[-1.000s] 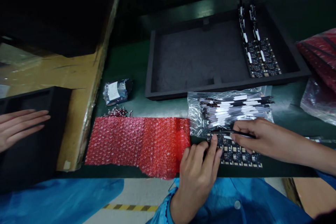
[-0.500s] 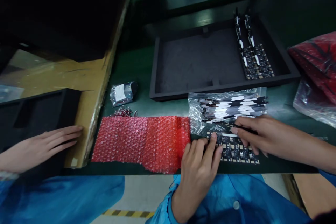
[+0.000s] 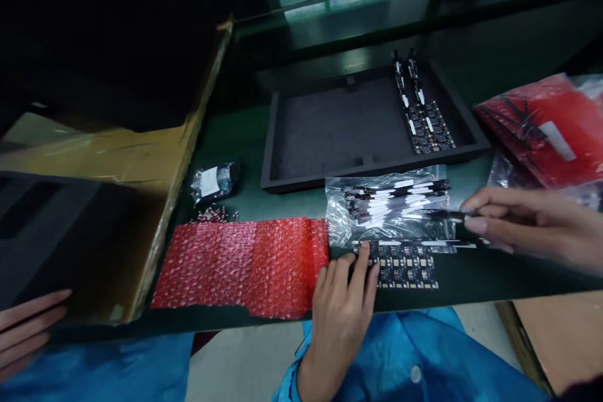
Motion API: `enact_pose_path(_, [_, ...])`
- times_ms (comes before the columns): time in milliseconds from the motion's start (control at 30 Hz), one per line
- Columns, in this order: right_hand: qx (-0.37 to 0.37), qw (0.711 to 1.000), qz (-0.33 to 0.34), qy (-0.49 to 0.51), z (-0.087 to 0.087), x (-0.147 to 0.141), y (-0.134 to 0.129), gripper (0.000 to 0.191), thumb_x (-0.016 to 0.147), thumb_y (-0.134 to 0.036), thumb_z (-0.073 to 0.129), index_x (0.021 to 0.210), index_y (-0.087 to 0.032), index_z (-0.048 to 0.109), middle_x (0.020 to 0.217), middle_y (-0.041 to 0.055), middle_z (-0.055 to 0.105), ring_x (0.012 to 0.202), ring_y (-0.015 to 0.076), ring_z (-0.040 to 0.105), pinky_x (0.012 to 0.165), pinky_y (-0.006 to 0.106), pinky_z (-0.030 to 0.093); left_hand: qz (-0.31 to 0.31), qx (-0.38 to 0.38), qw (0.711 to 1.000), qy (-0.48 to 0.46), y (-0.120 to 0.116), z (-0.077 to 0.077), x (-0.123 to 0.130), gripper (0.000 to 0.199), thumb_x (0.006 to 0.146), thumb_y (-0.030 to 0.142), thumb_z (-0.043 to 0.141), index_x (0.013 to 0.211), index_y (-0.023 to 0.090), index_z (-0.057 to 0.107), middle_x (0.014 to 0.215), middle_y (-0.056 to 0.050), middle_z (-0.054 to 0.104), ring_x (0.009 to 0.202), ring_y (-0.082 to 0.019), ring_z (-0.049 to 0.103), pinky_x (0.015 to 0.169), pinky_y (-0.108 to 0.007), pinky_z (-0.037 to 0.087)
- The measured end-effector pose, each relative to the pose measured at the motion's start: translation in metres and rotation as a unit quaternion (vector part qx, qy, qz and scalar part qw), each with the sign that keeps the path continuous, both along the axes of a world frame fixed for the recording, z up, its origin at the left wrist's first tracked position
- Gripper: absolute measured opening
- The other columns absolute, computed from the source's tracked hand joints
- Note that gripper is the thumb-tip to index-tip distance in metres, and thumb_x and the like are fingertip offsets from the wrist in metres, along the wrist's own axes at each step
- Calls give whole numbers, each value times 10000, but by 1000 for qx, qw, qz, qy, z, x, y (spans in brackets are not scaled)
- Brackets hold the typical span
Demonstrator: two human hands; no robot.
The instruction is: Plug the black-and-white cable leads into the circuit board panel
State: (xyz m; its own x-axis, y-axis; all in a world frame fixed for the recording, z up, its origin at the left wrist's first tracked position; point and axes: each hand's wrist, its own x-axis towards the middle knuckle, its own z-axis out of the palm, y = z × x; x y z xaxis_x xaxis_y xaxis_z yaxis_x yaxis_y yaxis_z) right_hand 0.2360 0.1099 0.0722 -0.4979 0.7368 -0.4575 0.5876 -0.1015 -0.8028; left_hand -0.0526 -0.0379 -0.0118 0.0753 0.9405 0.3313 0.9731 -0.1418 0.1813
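Note:
A black circuit board panel (image 3: 405,264) lies at the near edge of the green table. My left hand (image 3: 342,304) rests flat with its fingertips pressing the panel's left end. My right hand (image 3: 527,223) hovers to the right of the panel and pinches a thin black strip (image 3: 443,215) that sticks out to the left. Just behind the panel lies a clear bag of black-and-white strips (image 3: 391,201). A red bubble wrap sheet (image 3: 245,264) lies left of my left hand.
A black foam tray (image 3: 282,138) with two boards (image 3: 426,119) at its right side stands behind. Red bags (image 3: 551,125) lie at the right. A small clear packet (image 3: 214,181) and a cardboard box (image 3: 117,157) sit at the left. Another person's hand (image 3: 26,330) shows at lower left.
My right hand has lifted off the panel and drawn to the right with the thin strip. The other person's hand has slid down to the lower left corner. The view tilted up.

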Motion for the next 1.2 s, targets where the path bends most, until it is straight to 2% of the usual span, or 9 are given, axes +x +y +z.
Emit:
enact_pose_path(100, [-89, 995, 51, 9, -4, -6, -14, 286, 961, -574, 661, 950, -288, 662, 642, -29, 579, 598, 184, 488, 522, 301, 345, 4, 0, 1000, -3, 0, -1, 1, 415, 1009, 443, 480, 1374, 252, 527, 971, -7, 673, 889, -162, 647, 741, -326, 547])
enact_pose_path(267, [-140, 989, 50, 18, -12, -7, -29, 336, 959, -557, 659, 886, -232, 615, 608, -62, 538, 558, 139, 402, 511, 274, 292, 12, 4, 1000, -9, 0, 3, 4, 450, 1009, 445, 482, 1419, 262, 475, 983, 0, 693, 833, -146, 651, 743, -314, 550])
enact_pose_path(367, [-129, 990, 57, 17, -19, 1, -35, 325, 980, -536, 636, 871, -231, 606, 596, -69, 542, 536, 130, 390, 497, 268, 283, -2, 18, 1000, -23, -1, 6, 8, 462, 992, 421, 518, 1429, 282, 460, 982, 5, 715, 789, -160, 669, 726, -347, 567])
enact_pose_path(500, [-96, 992, 77, 25, -29, 8, -42, 315, 1021, -511, 596, 872, -234, 616, 630, -60, 579, 562, 138, 442, 520, 275, 310, -65, 22, 996, -64, -6, 10, 17, 460, 958, 345, 584, 1405, 330, 478, 965, 30, 738, 758, -175, 692, 693, -365, 586])
enact_pose_path(633, [-100, 991, 73, 59, -32, 10, -48, 239, 1022, -452, 621, 911, -240, 629, 681, -63, 578, 627, 148, 471, 570, 280, 327, -112, 16, 989, -96, -11, 9, 29, 394, 929, 336, 638, 1311, 373, 551, 953, 55, 745, 773, -171, 707, 698, -358, 607])
enact_pose_path(767, [-119, 987, 81, 75, -29, 9, -51, 147, 1005, -387, 649, 955, -249, 651, 706, -67, 563, 653, 154, 467, 585, 282, 323, -108, 20, 987, -116, -8, 9, 39, 373, 920, 391, 661, 1279, 363, 564, 1011, 48, 740, 862, -162, 711, 771, -354, 622])
enact_pose_path(933, [-90, 987, 113, 67, -28, 4, -49, 144, 1009, -386, 631, 961, -251, 652, 714, -56, 607, 643, 160, 492, 591, 282, 353, -119, 26, 986, -110, 2, 11, 45, 400, 936, 421, 643, 1307, 305, 551, 1117, 23, 722, 973, -144, 701, 837, -332, 606])
enact_pose_path(1067, [-80, 985, 136, 65, -30, 0, -48, 165, 1028, -402, 600, 985, -251, 651, 728, -46, 652, 648, 162, 533, 603, 279, 382, -136, 0, 980, -145, 6, 11, 43, 252, 955, 360, 617, 1203, 319, 607, 1043, 40, 739, 908, -137, 698, 799, -332, 593])
enact_pose_path(1200, [-87, 985, 137, 50, -31, -3, -47, 236, 1040, -468, 573, 1018, -247, 654, 722, -53, 625, 643, 158, 512, 591, 278, 372, -139, -22, 975, -173, 6, 11, 43, 118, 978, 292, 573, 1075, 303, 638, 932, 63, 735, 808, -117, 688, 751, -316, 570])
